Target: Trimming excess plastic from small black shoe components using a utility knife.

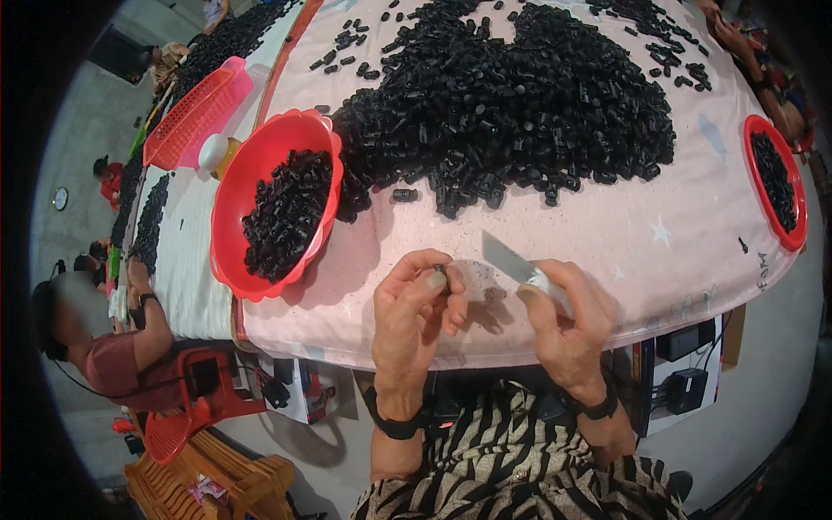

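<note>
My left hand (404, 305) pinches a small black plastic part (441, 274) between thumb and fingertips, above the near edge of the table. My fingers hide most of that part. In my right hand (569, 319) is a knife (504, 255) with a flat grey blade and a white handle. Its blade points up and left, a short way apart from the black part. Beyond both hands spreads a big pile of black plastic parts (511, 104). A red scalloped bowl (227, 270), partly filled with similar parts, stands to the left of my left hand.
A pink cloth (624, 234) covers the table, with dark crumbs near my hands. At the far right lies a red oval tray (798, 236) of black parts. A pink basket (195, 113) and a white-lidded jar (213, 154) stand left. A co-worker (121, 355) sits at left.
</note>
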Available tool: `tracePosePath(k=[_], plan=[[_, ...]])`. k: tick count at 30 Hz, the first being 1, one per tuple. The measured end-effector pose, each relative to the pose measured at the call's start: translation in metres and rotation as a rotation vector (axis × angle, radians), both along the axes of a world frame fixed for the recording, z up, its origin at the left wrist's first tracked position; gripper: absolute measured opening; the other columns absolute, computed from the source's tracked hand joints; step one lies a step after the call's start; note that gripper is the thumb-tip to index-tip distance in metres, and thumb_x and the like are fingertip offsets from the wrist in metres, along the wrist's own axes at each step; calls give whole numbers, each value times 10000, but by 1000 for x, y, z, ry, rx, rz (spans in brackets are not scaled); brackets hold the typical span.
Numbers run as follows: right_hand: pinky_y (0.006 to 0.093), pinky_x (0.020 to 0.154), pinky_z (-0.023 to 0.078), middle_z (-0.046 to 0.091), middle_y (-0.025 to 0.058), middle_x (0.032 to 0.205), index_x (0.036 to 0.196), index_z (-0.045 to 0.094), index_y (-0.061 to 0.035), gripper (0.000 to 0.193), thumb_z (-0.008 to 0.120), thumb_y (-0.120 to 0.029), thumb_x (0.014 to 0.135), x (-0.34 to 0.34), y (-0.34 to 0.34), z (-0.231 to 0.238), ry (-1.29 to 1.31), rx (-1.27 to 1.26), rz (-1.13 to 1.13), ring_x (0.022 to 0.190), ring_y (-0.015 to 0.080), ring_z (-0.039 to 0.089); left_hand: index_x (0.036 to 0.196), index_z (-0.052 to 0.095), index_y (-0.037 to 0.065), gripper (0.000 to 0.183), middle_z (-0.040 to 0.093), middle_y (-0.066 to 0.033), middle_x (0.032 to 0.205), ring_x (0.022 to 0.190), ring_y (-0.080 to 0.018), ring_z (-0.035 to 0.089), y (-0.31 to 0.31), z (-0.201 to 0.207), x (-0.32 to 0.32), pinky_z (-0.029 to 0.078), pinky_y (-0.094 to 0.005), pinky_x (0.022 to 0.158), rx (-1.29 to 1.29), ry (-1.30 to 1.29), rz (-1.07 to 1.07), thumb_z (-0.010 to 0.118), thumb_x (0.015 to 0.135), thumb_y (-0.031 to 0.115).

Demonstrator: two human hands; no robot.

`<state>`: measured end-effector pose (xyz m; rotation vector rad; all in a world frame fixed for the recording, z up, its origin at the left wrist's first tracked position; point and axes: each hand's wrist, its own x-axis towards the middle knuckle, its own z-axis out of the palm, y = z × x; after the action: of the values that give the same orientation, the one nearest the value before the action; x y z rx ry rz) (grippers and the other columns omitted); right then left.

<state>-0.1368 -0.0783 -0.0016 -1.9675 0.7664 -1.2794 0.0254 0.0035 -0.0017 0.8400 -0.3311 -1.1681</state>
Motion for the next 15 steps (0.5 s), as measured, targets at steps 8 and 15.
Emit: tracePosePath(k=[8, 15], plan=[[264, 434, 357, 586, 72, 688, 938, 619, 10, 174, 710, -79, 820, -12, -12, 2, 24, 81, -157, 508, 132, 496, 1025, 603, -16, 156, 629, -115, 763, 589, -119, 553, 0, 27, -10, 419, -219, 477, 199, -217, 55, 545, 900, 57], [263, 429, 354, 594, 73, 693, 935, 619, 15, 177, 714, -69, 812, -13, -15, 1, -10, 93, -130, 510, 126, 498, 987, 637, -11, 124, 668, -76, 817, 619, -60, 528, 23, 57, 56, 408, -187, 559, 269, -836, 442, 607, 892, 63]])
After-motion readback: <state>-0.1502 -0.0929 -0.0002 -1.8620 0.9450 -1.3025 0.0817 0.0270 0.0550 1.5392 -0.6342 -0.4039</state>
